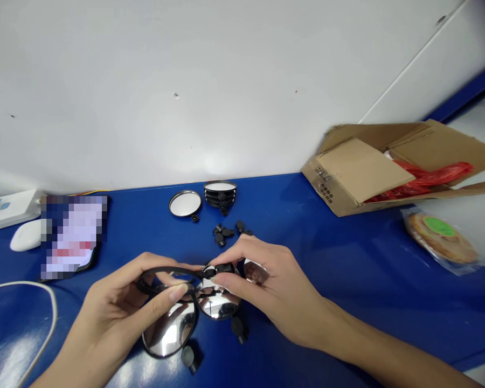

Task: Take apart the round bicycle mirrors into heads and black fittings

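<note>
My left hand (113,307) grips a round black-rimmed mirror (161,272) by its edge, tilted above the table. Between thumb and fingertips, my right hand (277,283) pinches a small black plastic joint piece (225,268) against the stub on that mirror's rim. Whether the two are fully joined cannot be seen. Below the hands lie a round mirror (170,330) and another mirror (218,306); a further shiny round mirror (255,271) is partly hidden behind my right fingers. Loose joint pieces lie close by, one at the front (189,358) and one near my right wrist (239,327).
Toward the wall stand a stack of mirrors (220,198), a single mirror (185,205) and several black joint pieces (223,234). A phone (75,234), a white mouse-shaped object (26,235) and a white cable (53,307) are left. Rightward are an open carton (343,183) and wrapped food (442,240).
</note>
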Motion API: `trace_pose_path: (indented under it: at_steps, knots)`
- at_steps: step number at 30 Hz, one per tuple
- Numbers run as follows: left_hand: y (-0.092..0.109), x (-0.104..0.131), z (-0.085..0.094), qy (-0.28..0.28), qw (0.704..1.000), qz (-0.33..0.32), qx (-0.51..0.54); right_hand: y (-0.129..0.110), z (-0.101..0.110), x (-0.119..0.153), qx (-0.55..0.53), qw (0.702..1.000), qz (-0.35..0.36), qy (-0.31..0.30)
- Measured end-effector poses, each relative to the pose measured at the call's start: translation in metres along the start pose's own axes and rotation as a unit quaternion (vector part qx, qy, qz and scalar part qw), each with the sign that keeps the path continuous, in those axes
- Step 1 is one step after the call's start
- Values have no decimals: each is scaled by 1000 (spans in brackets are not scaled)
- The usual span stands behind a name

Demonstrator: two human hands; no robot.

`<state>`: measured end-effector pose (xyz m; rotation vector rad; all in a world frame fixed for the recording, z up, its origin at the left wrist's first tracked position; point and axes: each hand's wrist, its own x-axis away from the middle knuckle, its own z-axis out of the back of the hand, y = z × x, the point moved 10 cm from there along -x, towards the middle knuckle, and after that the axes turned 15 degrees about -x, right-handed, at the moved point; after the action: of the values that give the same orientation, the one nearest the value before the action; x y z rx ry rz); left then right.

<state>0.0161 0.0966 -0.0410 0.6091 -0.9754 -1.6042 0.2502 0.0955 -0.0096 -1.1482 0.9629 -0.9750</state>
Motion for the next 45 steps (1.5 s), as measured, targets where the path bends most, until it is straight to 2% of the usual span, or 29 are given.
trace_pose_path:
  at_steps: [7, 12, 20, 38, 45]
  knots:
    - [-2, 0, -3, -16, 1000, -5, -3, 2, -1, 0, -12, 1000, -16, -4]
    - [0, 0, -1, -7, 1000, 12, 7, 4, -1, 0, -35, 999, -27, 1]
    - [7, 9, -3, 26, 996, 84, 27, 6, -2, 2, -71, 997, -35, 2]
    - [6, 8, -12, 2, 996, 83, 32, 13, -8, 1, -22, 997, -74, -26]
    - [6, 9, -13, 4, 997, 75, 32, 14, -6, 0, -20, 998, -56, -32]
